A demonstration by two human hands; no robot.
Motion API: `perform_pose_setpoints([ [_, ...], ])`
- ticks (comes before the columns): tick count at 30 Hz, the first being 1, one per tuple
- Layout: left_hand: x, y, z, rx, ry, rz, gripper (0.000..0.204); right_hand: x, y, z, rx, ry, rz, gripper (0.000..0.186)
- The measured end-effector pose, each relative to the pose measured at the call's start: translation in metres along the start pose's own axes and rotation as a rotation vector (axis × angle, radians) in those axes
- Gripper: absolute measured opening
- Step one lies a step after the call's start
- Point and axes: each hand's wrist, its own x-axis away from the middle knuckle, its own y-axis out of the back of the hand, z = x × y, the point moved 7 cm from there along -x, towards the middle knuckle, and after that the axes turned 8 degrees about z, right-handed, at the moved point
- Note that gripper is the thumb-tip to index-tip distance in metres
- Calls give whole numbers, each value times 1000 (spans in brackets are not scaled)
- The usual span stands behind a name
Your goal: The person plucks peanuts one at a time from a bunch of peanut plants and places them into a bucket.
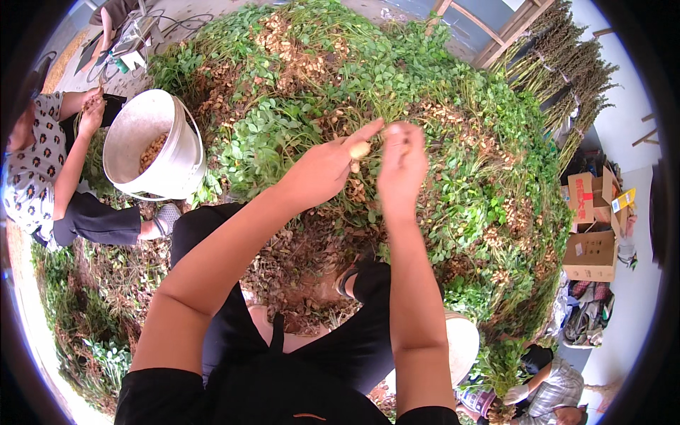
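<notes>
My left hand (324,168) is closed around peanuts (358,151), with pale pods showing at its fingertips and its index finger reaching toward my other hand. My right hand (401,159) is just to the right, slightly blurred, with fingers curled; what they hold is hard to make out. Beneath both hands lies a large heap of leafy peanut plants (283,120), with clusters of pods (297,53) on their roots. Behind my right forearm, low on the right, a white bucket (462,340) is partly hidden.
A co-worker (35,163) at left handles a plant beside a white bucket (115,149) holding peanuts; another (552,393) works at lower right. Cardboard boxes (588,255), dried bundles (567,71) and a wooden frame (506,32) stand along the right. Cables and equipment (134,35) lie upper left.
</notes>
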Motion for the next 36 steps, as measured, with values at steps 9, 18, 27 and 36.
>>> perform_pose_setpoints([
  [9, 9, 7, 23, 453, 289, 23, 57, -6, 8, -29, -548, 49, 111, 19],
  [18, 8, 1, 26, 861, 265, -13, 45, 8, -40, -4, -183, 85, 276, 23],
  [27, 14, -9, 38, 1043, 367, -154, 40, 20, -38, 20, 153, 371, 108, 18],
  [36, -3, -16, 26, 830, 265, -115, 33, 23, -19, 8, -631, -102, 69, 23],
])
